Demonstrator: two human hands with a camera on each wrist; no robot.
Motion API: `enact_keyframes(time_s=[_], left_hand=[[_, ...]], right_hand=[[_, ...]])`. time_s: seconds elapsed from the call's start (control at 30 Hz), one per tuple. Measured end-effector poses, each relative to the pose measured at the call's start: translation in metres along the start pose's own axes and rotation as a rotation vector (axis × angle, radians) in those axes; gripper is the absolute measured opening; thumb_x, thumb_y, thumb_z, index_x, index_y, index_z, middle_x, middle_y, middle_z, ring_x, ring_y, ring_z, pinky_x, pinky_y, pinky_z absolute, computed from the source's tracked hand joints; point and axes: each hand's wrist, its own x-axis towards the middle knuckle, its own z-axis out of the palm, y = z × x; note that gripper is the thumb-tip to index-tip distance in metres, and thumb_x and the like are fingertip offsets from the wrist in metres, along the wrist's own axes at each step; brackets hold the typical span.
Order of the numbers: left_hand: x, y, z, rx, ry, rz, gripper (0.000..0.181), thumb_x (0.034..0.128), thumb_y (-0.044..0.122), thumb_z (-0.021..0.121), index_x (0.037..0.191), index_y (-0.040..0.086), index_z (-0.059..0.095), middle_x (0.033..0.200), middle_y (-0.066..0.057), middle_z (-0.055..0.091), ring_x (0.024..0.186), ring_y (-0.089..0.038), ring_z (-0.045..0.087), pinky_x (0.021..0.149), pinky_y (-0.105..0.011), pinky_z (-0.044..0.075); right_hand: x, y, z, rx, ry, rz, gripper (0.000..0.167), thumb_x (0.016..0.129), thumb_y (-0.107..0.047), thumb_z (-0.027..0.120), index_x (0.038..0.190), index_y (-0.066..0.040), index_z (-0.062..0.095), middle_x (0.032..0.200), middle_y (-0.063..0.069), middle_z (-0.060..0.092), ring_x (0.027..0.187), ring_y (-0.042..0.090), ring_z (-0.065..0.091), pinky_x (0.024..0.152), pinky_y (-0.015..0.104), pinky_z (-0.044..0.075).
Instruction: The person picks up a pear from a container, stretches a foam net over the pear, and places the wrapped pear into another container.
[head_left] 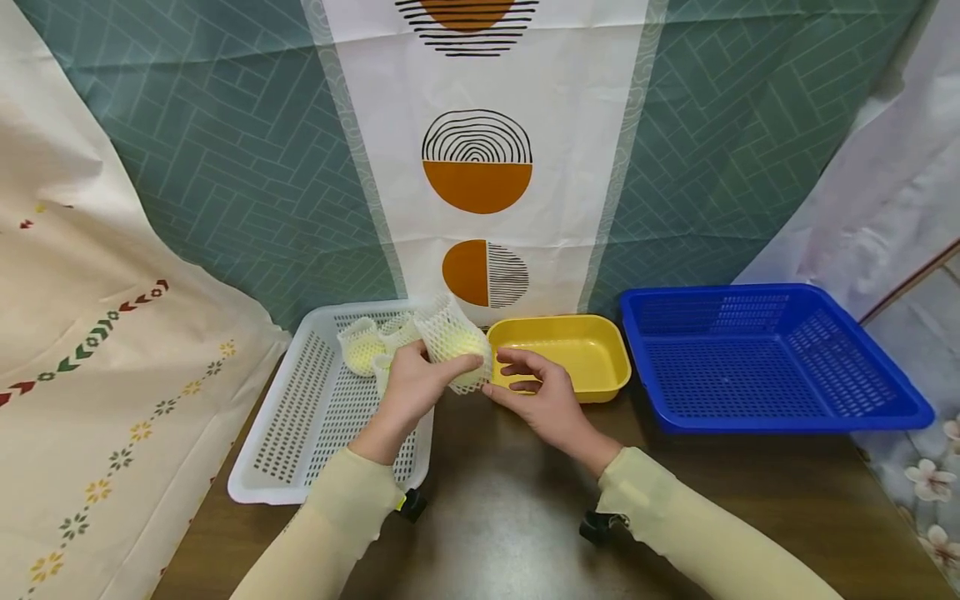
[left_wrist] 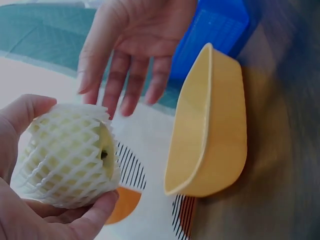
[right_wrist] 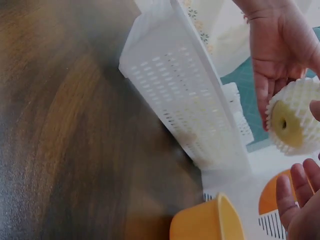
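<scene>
My left hand [head_left: 411,385] grips a pale yellow-green apple [left_wrist: 65,150] wrapped in a white foam net, held up between the white basket and the yellow tub. The apple's dimpled end shows at the net's opening in both wrist views. Close to the right side of the net is my right hand [head_left: 551,407], its fingers loosely bent and spread, holding nothing. Whether its thumb touches the net, I cannot tell. More netted fruits [head_left: 363,350] lie in the white basket [head_left: 281,417], partly hidden behind my left hand.
A yellow tub [head_left: 577,354] stands behind my right hand. At the right is a blue perforated basket [head_left: 720,375]. All of them stand on a dark wooden table [head_left: 510,517], with a patterned cloth [head_left: 480,225] hanging behind.
</scene>
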Motion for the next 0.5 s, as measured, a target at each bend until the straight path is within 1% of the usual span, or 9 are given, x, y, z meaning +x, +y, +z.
enact_keyframes(time_s=[0.1, 0.2, 0.33, 0.43, 0.5], left_hand=[[-0.001, -0.002, -0.012, 0.012, 0.041, 0.003, 0.065, 0.058, 0.062, 0.079, 0.106, 0.02, 0.061, 0.102, 0.002, 0.064, 0.089, -0.016, 0.057, 0.077, -0.029, 0.05], [-0.002, -0.006, -0.024, -0.004, 0.065, -0.001, 0.07, 0.0595, 0.062, 0.078, 0.112, 0.021, 0.058, 0.108, 0.003, 0.062, 0.094, -0.016, 0.057, 0.083, -0.029, 0.05], [-0.002, -0.011, -0.034, -0.041, 0.095, 0.015, 0.07, 0.0642, 0.058, 0.077, 0.118, 0.02, 0.055, 0.113, 0.002, 0.061, 0.097, -0.017, 0.057, 0.084, -0.028, 0.05], [0.0, -0.014, -0.039, -0.065, 0.119, 0.03, 0.068, 0.066, 0.055, 0.078, 0.118, 0.018, 0.054, 0.114, 0.0, 0.061, 0.097, -0.017, 0.057, 0.081, -0.027, 0.05], [0.0, -0.015, -0.043, -0.063, 0.136, 0.025, 0.068, 0.0661, 0.055, 0.077, 0.117, 0.017, 0.055, 0.113, 0.0, 0.061, 0.096, -0.016, 0.058, 0.08, -0.026, 0.05]], right_hand=[[-0.001, -0.002, 0.004, -0.025, -0.003, -0.006, 0.043, 0.08, -0.017, 0.074, 0.12, -0.01, 0.061, 0.117, 0.007, 0.063, 0.105, 0.037, 0.057, 0.084, 0.037, 0.053], [-0.002, -0.001, 0.01, -0.057, -0.008, -0.005, 0.037, 0.08, -0.018, 0.074, 0.115, -0.011, 0.065, 0.111, 0.006, 0.064, 0.099, 0.036, 0.058, 0.079, 0.028, 0.053], [-0.001, 0.005, 0.022, -0.092, -0.041, 0.013, 0.031, 0.079, -0.021, 0.075, 0.109, -0.014, 0.068, 0.1, 0.004, 0.063, 0.088, 0.027, 0.058, 0.074, 0.028, 0.05], [0.002, 0.019, 0.034, -0.116, -0.071, 0.017, 0.03, 0.078, -0.023, 0.076, 0.106, -0.017, 0.069, 0.095, 0.004, 0.061, 0.082, 0.023, 0.055, 0.07, 0.03, 0.048], [0.004, 0.03, 0.043, -0.13, -0.082, -0.001, 0.029, 0.076, -0.025, 0.077, 0.104, -0.021, 0.07, 0.094, 0.002, 0.061, 0.079, 0.02, 0.055, 0.069, 0.029, 0.048]])
